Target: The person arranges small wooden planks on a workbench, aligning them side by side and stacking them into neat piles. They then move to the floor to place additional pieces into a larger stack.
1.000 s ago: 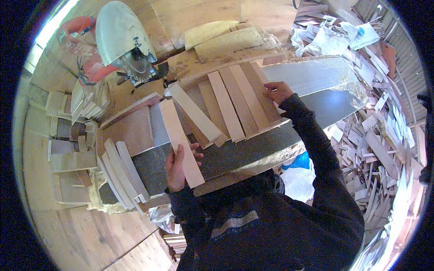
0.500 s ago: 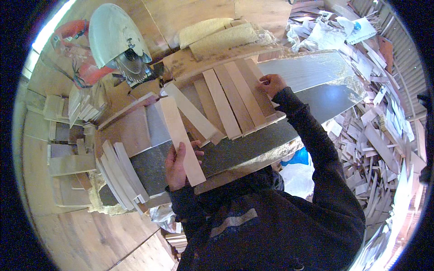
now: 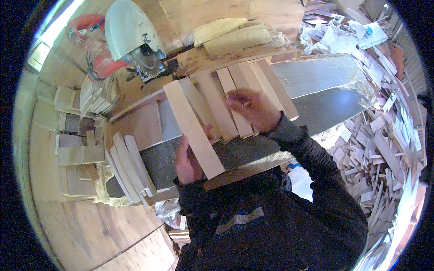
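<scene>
My left hand [image 3: 186,161] is closed around the lower part of a long, pale wooden strip [image 3: 193,128], its near end tilted toward me over the bench edge. My right hand [image 3: 255,109], smeared by motion, hovers over or touches the middle of a row of wooden strips; its fingers look curled, but what they grip is unclear. The row lies side by side across the dark bench [image 3: 312,106]. A browner strip [image 3: 212,106] lies just right of the one in my left hand. At the row's right end is another brownish strip [image 3: 280,92].
A circular saw [image 3: 147,63] with a pale guard and red body stands at the back left. Several stacked strips [image 3: 129,169] lie on the bench's left end. Wood offcuts [image 3: 377,140] heap up on the right. Sawdust-covered boards [image 3: 239,38] rest behind the bench.
My right hand has moved left from the row's right end to its middle. Strips in the row have shifted and fanned out. My left hand still holds its strip. The whole view has shifted slightly.
</scene>
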